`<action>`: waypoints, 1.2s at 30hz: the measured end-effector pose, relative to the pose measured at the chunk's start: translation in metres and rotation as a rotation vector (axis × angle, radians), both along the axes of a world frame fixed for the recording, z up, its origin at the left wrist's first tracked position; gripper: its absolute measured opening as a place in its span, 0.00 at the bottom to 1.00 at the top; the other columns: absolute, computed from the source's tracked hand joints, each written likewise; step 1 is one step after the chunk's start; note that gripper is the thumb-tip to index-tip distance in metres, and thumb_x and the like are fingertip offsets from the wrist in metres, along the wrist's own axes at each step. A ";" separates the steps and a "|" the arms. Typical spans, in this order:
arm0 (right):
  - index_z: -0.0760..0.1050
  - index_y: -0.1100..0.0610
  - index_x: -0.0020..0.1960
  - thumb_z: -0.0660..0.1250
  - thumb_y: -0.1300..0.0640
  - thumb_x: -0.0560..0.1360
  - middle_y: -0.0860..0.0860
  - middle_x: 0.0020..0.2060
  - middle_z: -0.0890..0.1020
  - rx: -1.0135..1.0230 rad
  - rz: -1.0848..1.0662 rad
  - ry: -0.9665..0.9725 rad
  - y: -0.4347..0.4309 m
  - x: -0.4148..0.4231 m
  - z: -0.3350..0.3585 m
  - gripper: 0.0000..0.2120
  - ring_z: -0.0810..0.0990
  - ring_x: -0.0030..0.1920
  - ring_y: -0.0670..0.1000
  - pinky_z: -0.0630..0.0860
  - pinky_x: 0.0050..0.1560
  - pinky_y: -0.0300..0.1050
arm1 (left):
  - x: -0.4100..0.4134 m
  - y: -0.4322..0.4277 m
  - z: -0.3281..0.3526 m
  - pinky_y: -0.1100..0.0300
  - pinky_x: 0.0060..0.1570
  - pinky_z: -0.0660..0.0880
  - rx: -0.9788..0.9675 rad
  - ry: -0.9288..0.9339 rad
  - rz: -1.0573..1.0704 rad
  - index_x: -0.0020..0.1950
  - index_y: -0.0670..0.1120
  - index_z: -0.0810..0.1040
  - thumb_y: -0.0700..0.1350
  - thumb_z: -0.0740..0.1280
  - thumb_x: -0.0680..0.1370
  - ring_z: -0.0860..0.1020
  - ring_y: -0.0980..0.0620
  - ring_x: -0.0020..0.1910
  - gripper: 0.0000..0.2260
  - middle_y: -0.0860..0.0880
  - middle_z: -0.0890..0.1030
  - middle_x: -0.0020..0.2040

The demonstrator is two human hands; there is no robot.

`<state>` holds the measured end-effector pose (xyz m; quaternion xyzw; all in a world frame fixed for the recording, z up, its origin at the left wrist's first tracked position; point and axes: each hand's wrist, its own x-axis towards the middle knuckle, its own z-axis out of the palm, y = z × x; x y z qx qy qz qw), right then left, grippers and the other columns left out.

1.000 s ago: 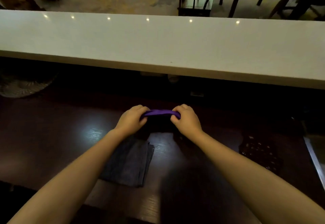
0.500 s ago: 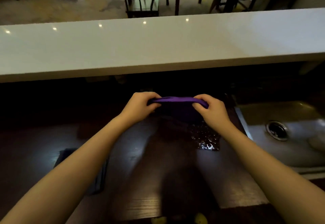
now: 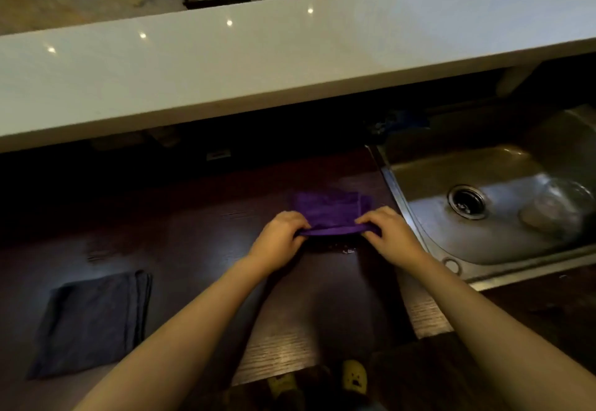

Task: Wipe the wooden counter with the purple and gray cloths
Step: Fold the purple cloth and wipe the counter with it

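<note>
Both hands are now lowering the purple cloth [image 3: 332, 209] onto the surface [image 3: 200, 249] beside the sink [image 3: 503, 217].
Left hand [image 3: 279, 238] and right hand [image 3: 388, 233] are pinching its near edge; pressing flat should wipe best.

Bare forearms, no sleeves; yellow slippers [image 3: 354, 375] on the feet.

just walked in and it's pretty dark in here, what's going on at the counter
A person stands at a dark wooden counter beside a metal sink. The left hand and right hand each pinch one end of the near edge of a purple cloth, whose far part lies spread on the wood close to the sink's rim. A folded gray cloth lies untouched on the counter to the left. A pale raised ledge runs along behind.
</note>
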<state>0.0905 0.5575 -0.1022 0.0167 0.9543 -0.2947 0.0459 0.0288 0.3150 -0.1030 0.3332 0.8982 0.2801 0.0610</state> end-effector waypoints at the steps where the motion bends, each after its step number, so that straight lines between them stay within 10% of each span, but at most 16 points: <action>1: 0.79 0.54 0.53 0.70 0.58 0.70 0.55 0.48 0.80 0.035 0.043 -0.022 -0.001 0.003 -0.001 0.12 0.77 0.53 0.57 0.69 0.55 0.46 | 0.003 -0.004 -0.005 0.60 0.56 0.68 -0.018 -0.017 -0.010 0.49 0.40 0.81 0.41 0.65 0.69 0.79 0.42 0.51 0.11 0.41 0.82 0.49; 6: 0.75 0.53 0.53 0.52 0.33 0.66 0.50 0.52 0.76 0.278 0.173 0.024 -0.021 -0.004 0.009 0.30 0.71 0.57 0.52 0.65 0.56 0.49 | -0.001 -0.023 -0.003 0.69 0.56 0.64 0.085 -0.067 -0.023 0.48 0.44 0.83 0.55 0.60 0.73 0.75 0.56 0.51 0.18 0.46 0.84 0.48; 11: 0.63 0.48 0.72 0.45 0.31 0.69 0.56 0.72 0.65 0.308 0.319 0.016 -0.053 -0.032 -0.013 0.37 0.58 0.73 0.61 0.52 0.72 0.63 | -0.021 -0.053 -0.022 0.43 0.68 0.60 -0.181 0.107 0.437 0.65 0.50 0.72 0.57 0.54 0.76 0.67 0.44 0.68 0.22 0.45 0.72 0.68; 17: 0.42 0.38 0.74 0.41 0.25 0.67 0.52 0.76 0.38 0.460 0.368 -0.008 -0.059 -0.036 -0.040 0.39 0.32 0.74 0.60 0.30 0.67 0.70 | -0.014 -0.063 -0.049 0.37 0.69 0.42 -0.419 0.080 0.492 0.74 0.55 0.55 0.63 0.46 0.75 0.48 0.47 0.75 0.29 0.48 0.55 0.76; 30: 0.50 0.39 0.75 0.38 0.31 0.70 0.49 0.77 0.49 0.413 0.343 0.057 -0.067 -0.104 -0.043 0.35 0.42 0.76 0.57 0.35 0.69 0.67 | -0.014 -0.062 -0.053 0.37 0.70 0.41 -0.435 0.110 0.504 0.74 0.55 0.53 0.62 0.46 0.76 0.47 0.48 0.75 0.27 0.48 0.54 0.77; 36: 0.60 0.47 0.74 0.53 0.47 0.81 0.48 0.75 0.60 0.290 0.283 0.158 -0.065 -0.107 -0.049 0.22 0.53 0.76 0.52 0.42 0.73 0.60 | -0.013 -0.064 -0.054 0.38 0.70 0.41 -0.432 0.118 0.507 0.74 0.55 0.53 0.62 0.47 0.76 0.47 0.48 0.75 0.27 0.49 0.54 0.77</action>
